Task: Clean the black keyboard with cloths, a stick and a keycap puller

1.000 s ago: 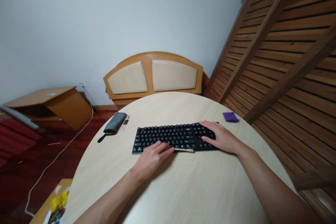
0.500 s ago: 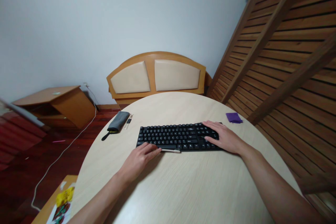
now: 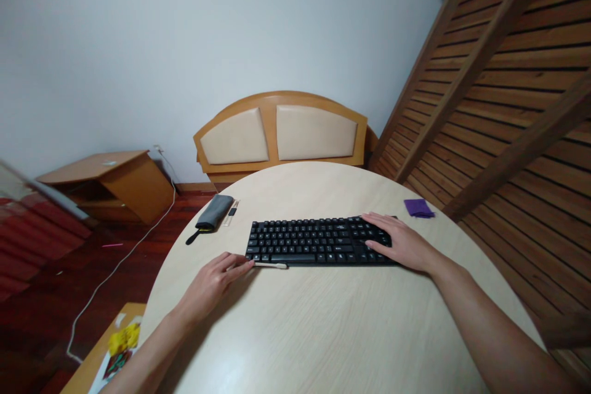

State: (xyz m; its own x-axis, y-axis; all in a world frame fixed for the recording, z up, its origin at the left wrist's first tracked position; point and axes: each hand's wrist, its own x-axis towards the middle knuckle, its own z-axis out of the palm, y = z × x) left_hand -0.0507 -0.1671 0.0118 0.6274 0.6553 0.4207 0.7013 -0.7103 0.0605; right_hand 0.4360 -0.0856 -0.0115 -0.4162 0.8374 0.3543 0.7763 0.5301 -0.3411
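A black keyboard lies flat on the round pale table. At its front left corner, my left hand pinches a slim white stick with a thicker far end, like a toothbrush. The stick lies along the keyboard's front edge, its near end hidden in my fingers. My right hand rests on the number-pad end of the keyboard, fingers stretched out flat and thumb apart, covering some keys.
A grey pouch with a black strap and a small clear-and-black item sit at the table's left. A folded purple cloth lies at the right. Beyond are a headboard, a wooden cabinet and slatted wood.
My left hand has slid left along the keyboard's front edge with the white stick, reaching the corner. My right hand stays on the number pad. The view has shifted slightly.
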